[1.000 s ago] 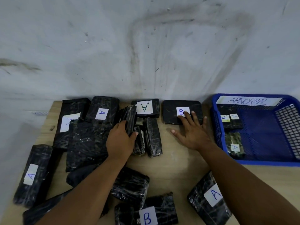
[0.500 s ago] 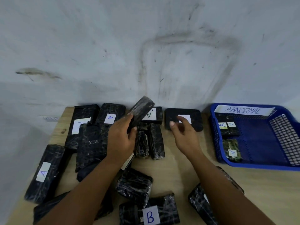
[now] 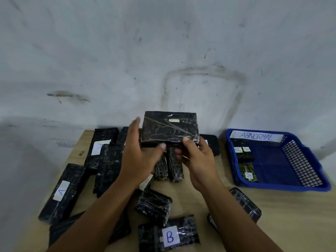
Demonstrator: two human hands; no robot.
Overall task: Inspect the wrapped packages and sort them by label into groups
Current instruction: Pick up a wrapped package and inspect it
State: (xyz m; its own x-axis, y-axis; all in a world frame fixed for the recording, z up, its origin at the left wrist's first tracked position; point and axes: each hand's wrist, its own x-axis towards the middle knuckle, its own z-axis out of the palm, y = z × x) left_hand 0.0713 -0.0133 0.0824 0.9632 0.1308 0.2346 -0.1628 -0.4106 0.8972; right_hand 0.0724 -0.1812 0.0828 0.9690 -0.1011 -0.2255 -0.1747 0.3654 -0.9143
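- Scuffed grey wall [image 3: 163, 51] rises behind a pale wooden table [image 3: 291, 215] strewn with black film-wrapped packages.
- Held package [image 3: 170, 129] is raised above the table's middle, a small pale patch on the face turned to the camera.
- Left hand [image 3: 140, 157] touches its left and lower edge, fingers fairly straight and spread, thumb under the bottom edge.
- Right hand [image 3: 198, 159] grips its lower right corner, thumb pressed on the front face, fingers curled behind.
- At 9 o'clock from the hands lies a long package marked A [image 3: 62, 193].
- At 6 o'clock lies a package marked B [image 3: 169, 235].
- At 3 o'clock sits a blue basket [image 3: 309, 186] labelled ABNORMAL, holding two small packages.
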